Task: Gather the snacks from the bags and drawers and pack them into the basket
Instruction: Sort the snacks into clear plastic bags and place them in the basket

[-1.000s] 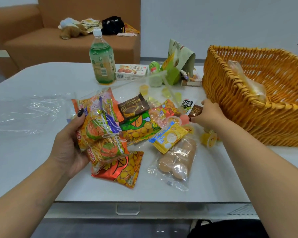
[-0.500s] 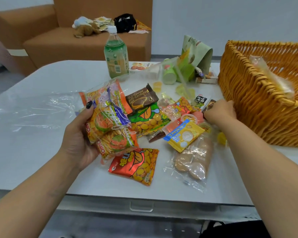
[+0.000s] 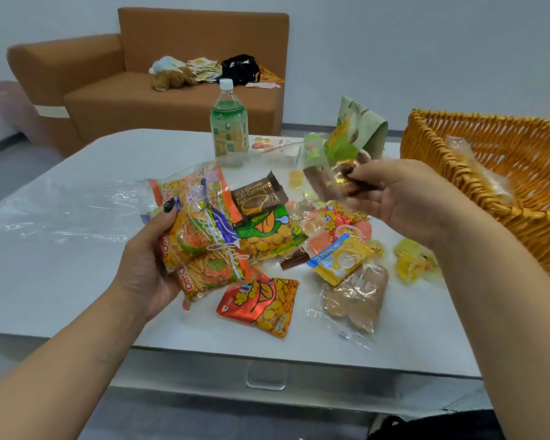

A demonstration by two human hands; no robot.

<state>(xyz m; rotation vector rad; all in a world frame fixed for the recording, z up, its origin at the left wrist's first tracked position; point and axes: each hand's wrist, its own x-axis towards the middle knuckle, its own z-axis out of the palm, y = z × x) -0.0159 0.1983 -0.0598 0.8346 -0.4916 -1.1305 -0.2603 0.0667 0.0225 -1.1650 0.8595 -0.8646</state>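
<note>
Packing is at an early stage. Basket (image 3: 477, 198) stands at the table's right, holding only one clear packet (image 3: 477, 168) as far as its visible part shows. Most snacks lie loose on the table (image 3: 77, 281): a chocolate pie (image 3: 259, 195), a green nut bag (image 3: 267, 233), a red nut bag (image 3: 259, 301), a yellow sachet (image 3: 338, 258), a bread pack (image 3: 356, 296), and jelly cups (image 3: 413, 263). Left hand (image 3: 150, 258) grips a bundle of orange packets (image 3: 200, 230) above the table. Right hand (image 3: 407, 198) pinches small brown wrapped sweets (image 3: 346, 182) (blurred by motion), raised just beside the basket rim. Against the earlier frame, that hand was low among the pile; it has since lifted with its pick. Left hand's hold is unchanged. Drawers are not in view.
</note>
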